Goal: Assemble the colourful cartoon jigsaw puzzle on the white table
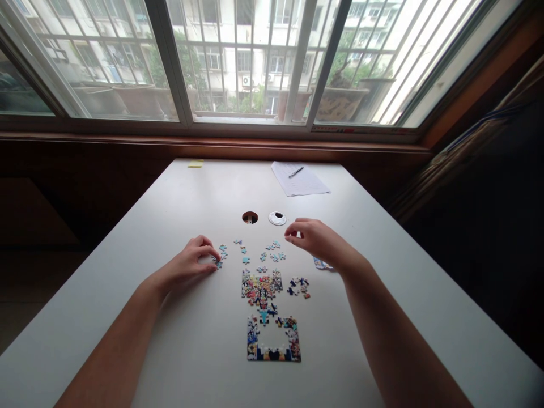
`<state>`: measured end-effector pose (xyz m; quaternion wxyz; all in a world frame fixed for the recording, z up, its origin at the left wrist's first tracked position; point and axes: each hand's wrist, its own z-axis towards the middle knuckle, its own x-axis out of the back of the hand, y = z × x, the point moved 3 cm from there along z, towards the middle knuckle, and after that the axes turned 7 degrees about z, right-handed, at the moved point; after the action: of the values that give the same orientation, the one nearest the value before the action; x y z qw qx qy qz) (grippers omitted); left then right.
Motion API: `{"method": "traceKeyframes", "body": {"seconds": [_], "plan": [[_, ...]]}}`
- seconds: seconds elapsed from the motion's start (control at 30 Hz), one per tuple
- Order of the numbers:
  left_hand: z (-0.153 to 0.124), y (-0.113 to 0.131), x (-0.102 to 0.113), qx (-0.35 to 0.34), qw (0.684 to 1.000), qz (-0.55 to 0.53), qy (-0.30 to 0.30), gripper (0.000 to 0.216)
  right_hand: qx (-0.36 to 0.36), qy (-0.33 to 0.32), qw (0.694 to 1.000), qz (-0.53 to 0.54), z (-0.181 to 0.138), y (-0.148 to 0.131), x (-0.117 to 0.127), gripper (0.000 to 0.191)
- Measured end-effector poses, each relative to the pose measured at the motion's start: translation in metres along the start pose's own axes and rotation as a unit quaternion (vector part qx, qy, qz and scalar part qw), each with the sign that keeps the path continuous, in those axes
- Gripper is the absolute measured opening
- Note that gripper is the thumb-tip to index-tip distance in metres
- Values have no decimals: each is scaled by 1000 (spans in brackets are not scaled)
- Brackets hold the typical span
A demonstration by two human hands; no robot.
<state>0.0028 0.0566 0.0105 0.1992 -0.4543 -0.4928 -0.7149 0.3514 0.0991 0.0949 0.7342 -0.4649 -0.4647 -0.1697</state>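
Note:
My left hand [196, 259] rests at the left of the puzzle, its thumb and forefinger closed about a small blue jigsaw piece [218, 264] among a few loose ones. Raised above the table, my right hand [313, 238] has thumb and fingertips drawn together; whether a piece is between them is too small to make out. Between the hands lie loose light-blue pieces [278, 256]. Nearer me is a joined multicoloured section [261, 283], and below it a partly joined frame [252, 345] with a gap in its middle. Dark loose pieces [298, 287] lie right of the joined section.
The white table [191, 357] has a round hole [250, 217] with a silver ring-shaped cover [277, 219] beside it. Paper sheets [304, 182] with a pen [296, 172] lie at the far edge, a yellow note [196, 163] at far left. A blue-patterned item [323, 264] is partly behind my right wrist.

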Motion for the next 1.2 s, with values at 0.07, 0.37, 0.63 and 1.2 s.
{"method": "traceKeyframes", "body": {"seconds": [0.07,0.37,0.63,1.2], "plan": [[0,0,-2,-7,1000,11,6,18,3,-4,1000,0,0,-1,-1,13],[1,11,-10,-27,998,43,47,15,12,-25,1000,2,2,2,-9,14],[6,17,-20,-66,993,50,81,14,19,-46,999,-14,4,0,-18,13],[8,29,-23,-90,988,74,101,14,21,-58,998,-18,4,-2,-20,12]]}}
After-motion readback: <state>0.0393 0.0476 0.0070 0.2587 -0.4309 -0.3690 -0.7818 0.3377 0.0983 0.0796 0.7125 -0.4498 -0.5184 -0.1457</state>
